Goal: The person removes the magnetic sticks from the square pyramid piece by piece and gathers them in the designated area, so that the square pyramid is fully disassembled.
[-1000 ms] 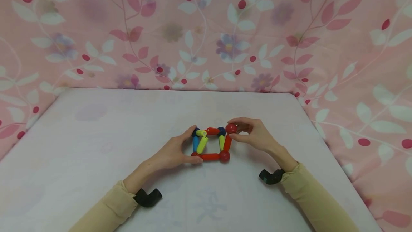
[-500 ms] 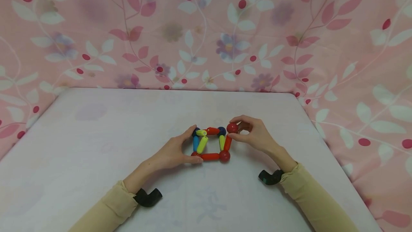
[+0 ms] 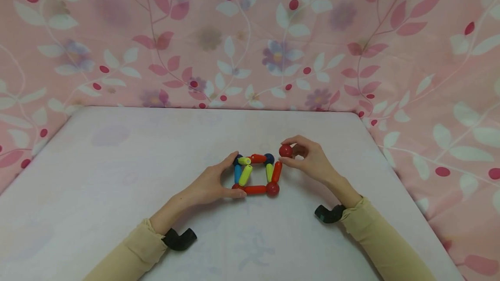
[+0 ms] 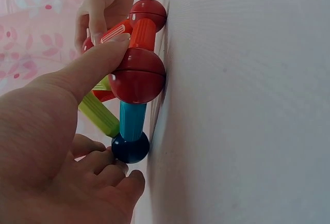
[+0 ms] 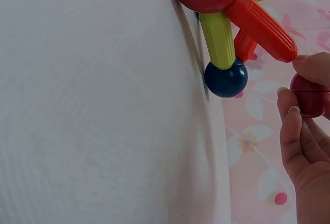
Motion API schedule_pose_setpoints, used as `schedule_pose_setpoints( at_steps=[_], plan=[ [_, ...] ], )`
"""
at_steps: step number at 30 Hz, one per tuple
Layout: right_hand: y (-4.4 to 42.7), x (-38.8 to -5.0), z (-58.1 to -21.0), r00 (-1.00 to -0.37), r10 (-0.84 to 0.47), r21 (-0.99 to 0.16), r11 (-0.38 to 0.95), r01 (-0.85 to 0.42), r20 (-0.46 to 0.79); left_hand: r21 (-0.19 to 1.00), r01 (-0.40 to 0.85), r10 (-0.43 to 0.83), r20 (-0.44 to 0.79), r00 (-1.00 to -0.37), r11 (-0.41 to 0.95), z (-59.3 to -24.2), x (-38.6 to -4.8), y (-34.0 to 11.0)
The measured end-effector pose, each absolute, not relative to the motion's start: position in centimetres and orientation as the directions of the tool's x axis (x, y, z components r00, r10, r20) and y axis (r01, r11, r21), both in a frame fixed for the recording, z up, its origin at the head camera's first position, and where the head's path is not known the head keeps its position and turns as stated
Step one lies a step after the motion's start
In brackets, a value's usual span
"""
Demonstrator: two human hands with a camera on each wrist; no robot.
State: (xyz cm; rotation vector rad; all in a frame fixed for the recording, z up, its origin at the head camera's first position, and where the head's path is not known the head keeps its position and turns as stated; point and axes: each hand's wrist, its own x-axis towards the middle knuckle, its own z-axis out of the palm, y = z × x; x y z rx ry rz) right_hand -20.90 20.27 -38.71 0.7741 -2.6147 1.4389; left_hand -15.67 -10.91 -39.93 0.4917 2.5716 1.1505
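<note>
On the white table stands a small ball-and-stick building toy frame [image 3: 255,190], made of red and dark blue balls joined by red, blue and yellow-green sticks. My left hand [image 3: 205,185] grips its left side, thumb on the front red ball [image 4: 138,77] and fingers at the dark blue ball [image 4: 130,147] behind. From the front right ball [image 3: 272,189] a red stick [image 5: 263,28] slants up with its upper end free. Beside that end my right hand [image 3: 310,159] pinches a loose red ball [image 3: 285,150] between thumb and fingers, a little apart from the stick.
A white cloth [image 3: 117,185] covers the table. Pink floral fabric [image 3: 250,38] hangs behind it and along the right. Black curved pieces [image 3: 179,240] sit at both wrists, next to the beige sleeves.
My right hand has drawn the red ball up and to the right, off the end of the slanted red stick. The left hand and the rest of the frame stay almost still.
</note>
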Motion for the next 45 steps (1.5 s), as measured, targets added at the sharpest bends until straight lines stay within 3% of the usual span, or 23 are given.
schedule_pose_setpoints(
  at_steps=[6, 13, 20, 45],
  plan=[
    [20.4, -21.0, -38.9, -0.886, -0.381, -0.77, 0.469, -0.432, 0.265, 0.76, 0.187, 0.416, -0.12, -0.901, 0.622, -39.9, -15.6, -11.0],
    [19.7, -19.8, -36.6, -0.912, -0.363, -0.784, 0.502, -0.365, 0.192, 0.765, 0.19, 0.421, -0.115, -0.9, 0.615, -39.8, -15.7, -11.0],
    [20.8, -21.4, -38.9, -0.917, -0.362, -0.799, 0.494, -0.343, 0.17, 0.766, 0.187, 0.422, -0.121, -0.898, 0.616, -39.9, -15.7, -11.0],
    [23.3, -25.1, -40.2, -0.983, -0.165, -0.793, 0.589, -0.159, 0.075, 0.77, 0.181, 0.422, -0.124, -0.898, 0.612, -40.0, -15.8, -11.0]
  ],
)
